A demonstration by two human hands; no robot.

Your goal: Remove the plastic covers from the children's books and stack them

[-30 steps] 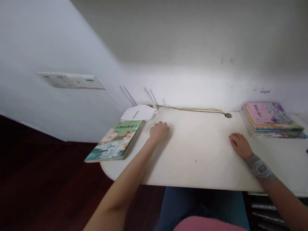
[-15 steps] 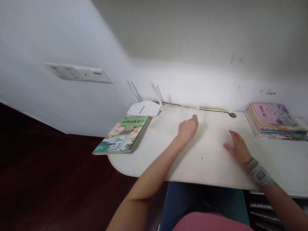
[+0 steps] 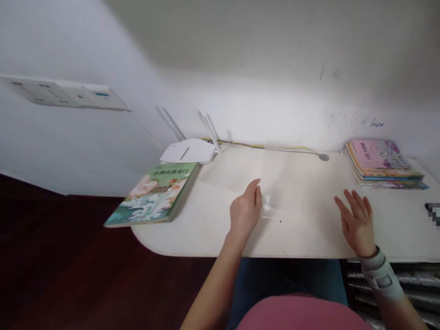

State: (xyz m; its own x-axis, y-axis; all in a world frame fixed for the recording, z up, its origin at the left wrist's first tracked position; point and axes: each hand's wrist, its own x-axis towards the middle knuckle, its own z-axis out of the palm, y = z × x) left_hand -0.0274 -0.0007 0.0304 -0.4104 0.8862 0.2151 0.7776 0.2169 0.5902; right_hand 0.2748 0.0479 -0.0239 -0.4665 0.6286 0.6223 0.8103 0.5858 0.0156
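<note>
My left hand (image 3: pixel 244 211) is above the middle of the white desk (image 3: pixel 206 233), fingers curled together. Beside its fingertips shows a see-through, shiny piece of clear plastic (image 3: pixel 269 205), which the hand appears to grip. Its outline is faint, and I cannot make out whether it is a bag or a sheet. To the right, my right hand (image 3: pixel 357 224) hovers over the desk with fingers spread and nothing in it. A grey wrist brace (image 3: pixel 383 278) wraps that wrist.
At the left, a green picture book (image 3: pixel 154 192) juts over the desk's edge beside a white router (image 3: pixel 189 151) with antennas. Yellow and black cables (image 3: pixel 240 144) run along the wall to a round grommet (image 3: pixel 323 157). Stacked books (image 3: pixel 381 158) lie at the right. A socket panel (image 3: pixel 65 94) is on the wall.
My left hand has drawn back toward me and slightly left. My right hand has shifted right, its fingers more spread. The view has turned a little to the right.
</note>
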